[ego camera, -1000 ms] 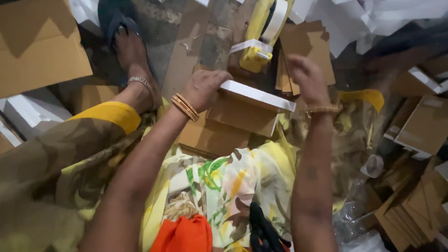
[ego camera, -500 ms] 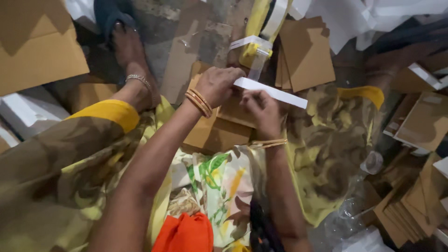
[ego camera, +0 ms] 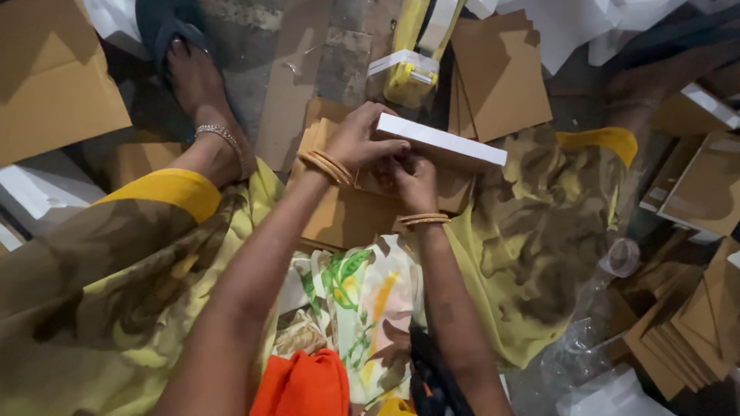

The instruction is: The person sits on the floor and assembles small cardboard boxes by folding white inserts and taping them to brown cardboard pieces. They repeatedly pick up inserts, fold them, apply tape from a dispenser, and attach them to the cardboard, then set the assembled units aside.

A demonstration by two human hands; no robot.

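A flat cardboard box with a white edge is held over my lap, tilted, its brown face toward me. My left hand grips its left end from above. Just under the box's near side, my right hand presses with curled fingers against the brown cardboard. Both wrists wear gold bangles. Beneath the box lies a stack of brown cardboard sheets on my lap.
A yellow tape dispenser lies beyond the box beside more brown sheets. My left foot with an anklet rests on the floor. Stacked cardboard pieces sit at right, clear plastic wrap nearby, large cardboard at left.
My right hand left the box's far right end and came in under the box near my left hand. The box swung closer and its white edge now faces up.
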